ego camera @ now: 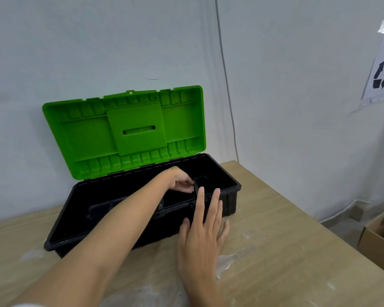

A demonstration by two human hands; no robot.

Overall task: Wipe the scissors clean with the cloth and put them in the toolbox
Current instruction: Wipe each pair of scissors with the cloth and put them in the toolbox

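Our left grip is curled down inside the toolbox, and its fingers pinch something small and dark. We cannot tell what that dark thing is. Our right grip is just in front of the left one, flat and wide open, holding nothing, over the front wall of the box. The black box is all around the left grip. Its green lid stands up behind it. Under it all is the tabletop, light wood with white smears.
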